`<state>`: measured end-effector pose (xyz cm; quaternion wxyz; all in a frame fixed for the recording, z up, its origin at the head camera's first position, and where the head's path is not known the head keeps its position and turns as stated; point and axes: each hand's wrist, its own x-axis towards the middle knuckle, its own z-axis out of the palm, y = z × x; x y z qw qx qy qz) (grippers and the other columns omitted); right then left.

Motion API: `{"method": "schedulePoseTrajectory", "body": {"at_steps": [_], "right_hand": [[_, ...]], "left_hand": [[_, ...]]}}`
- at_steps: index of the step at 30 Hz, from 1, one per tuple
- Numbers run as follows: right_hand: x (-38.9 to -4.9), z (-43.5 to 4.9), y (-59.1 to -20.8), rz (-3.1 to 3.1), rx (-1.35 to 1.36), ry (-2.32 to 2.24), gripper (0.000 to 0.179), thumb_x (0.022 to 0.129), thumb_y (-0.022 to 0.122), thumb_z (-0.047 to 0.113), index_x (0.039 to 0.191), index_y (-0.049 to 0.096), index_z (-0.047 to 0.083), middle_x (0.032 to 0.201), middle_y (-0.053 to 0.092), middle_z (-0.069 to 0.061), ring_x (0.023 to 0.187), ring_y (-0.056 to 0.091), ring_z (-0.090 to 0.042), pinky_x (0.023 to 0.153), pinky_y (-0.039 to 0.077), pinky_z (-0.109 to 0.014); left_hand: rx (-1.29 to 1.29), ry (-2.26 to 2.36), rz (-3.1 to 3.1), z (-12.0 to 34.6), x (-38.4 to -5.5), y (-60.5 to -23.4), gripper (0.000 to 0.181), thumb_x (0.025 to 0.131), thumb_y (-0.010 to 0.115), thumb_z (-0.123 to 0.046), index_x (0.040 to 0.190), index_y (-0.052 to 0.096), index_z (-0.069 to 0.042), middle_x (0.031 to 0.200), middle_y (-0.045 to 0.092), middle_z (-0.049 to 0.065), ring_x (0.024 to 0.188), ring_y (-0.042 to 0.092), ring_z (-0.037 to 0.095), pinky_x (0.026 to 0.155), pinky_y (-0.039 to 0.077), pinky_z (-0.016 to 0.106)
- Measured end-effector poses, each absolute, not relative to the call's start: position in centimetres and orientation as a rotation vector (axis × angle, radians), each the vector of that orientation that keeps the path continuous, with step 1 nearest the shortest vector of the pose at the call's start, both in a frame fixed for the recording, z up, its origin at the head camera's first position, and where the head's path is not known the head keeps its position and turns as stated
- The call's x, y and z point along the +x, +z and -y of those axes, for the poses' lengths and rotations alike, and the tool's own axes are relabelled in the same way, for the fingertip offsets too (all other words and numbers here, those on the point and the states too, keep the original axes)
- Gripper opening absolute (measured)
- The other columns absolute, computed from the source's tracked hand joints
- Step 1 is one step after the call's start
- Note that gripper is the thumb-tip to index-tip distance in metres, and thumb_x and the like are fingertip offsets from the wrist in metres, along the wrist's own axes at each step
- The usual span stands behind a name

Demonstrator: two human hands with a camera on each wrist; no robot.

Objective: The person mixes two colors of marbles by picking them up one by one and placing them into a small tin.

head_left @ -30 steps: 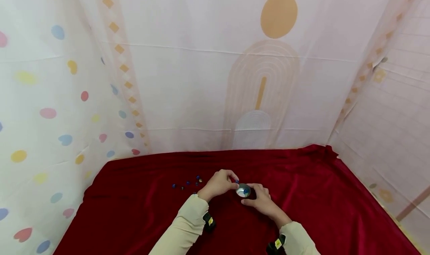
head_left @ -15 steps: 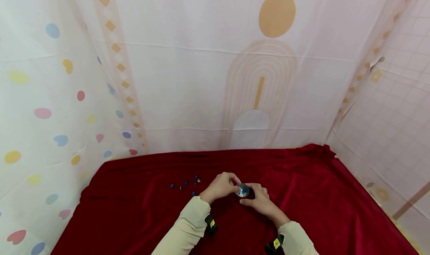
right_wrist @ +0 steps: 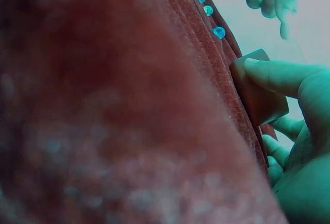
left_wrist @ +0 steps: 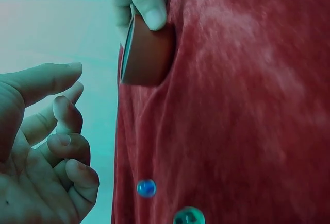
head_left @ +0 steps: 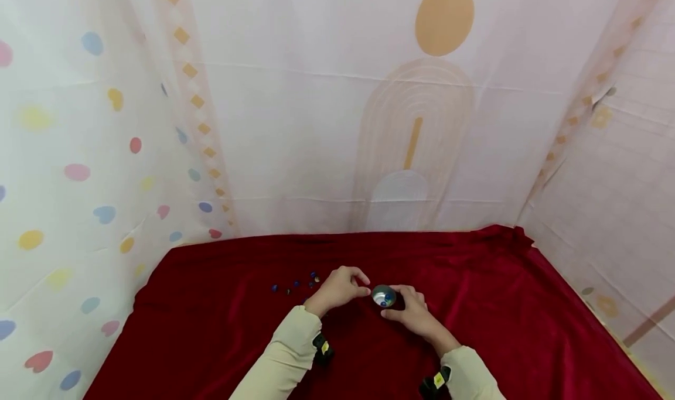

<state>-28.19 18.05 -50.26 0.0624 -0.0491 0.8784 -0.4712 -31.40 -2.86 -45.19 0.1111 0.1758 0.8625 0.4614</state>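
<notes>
A small round cup (head_left: 377, 295) with a shiny silvery inside stands on the red cloth, its mouth facing up. My right hand (head_left: 415, 314) grips it from the right, thumb on the near side and fingers around the far side. Two blue marbles (head_left: 387, 297) lie in the cup. In the left wrist view the cup's smooth outer wall (left_wrist: 149, 54) looks reddish brown. My left hand (head_left: 337, 289) hovers just left of the rim, holding nothing, fingers loosely bent and thumb apart from them.
Several loose marbles (head_left: 296, 283) are scattered on the red cloth (head_left: 211, 330) to the left of my left hand. In the left wrist view a blue marble (left_wrist: 146, 188) and a green one (left_wrist: 189, 217) lie nearby. Patterned curtains (head_left: 295, 142) surround the back and sides.
My left hand carried a pinched blue marble over the cup, let it go inside, and drew back left with its fingers parted. My right hand keeps its hold on the cup.
</notes>
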Motion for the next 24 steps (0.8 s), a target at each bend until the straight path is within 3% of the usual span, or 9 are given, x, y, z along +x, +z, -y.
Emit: {"method": "schedulePoseTrajectory", "body": {"at_steps": [24], "right_hand": [[-27.9, -18.0, -50.1, -2.646, -0.159, -1.416, 0.061, 0.081, 0.077, 0.024, 0.133, 0.051, 0.005, 0.138, 0.043, -0.015, 0.129, 0.026, -0.035, 0.104, 0.025, -0.060]], "left_hand": [[0.354, 1.378, -2.610, 9.1, -30.5, -45.7, 0.015, 0.088, 0.068, -0.014, 0.099, 0.070, -0.005, 0.062, 0.052, 0.001, 0.049, 0.043, 0.012, 0.048, 0.039, 0.026]]}}
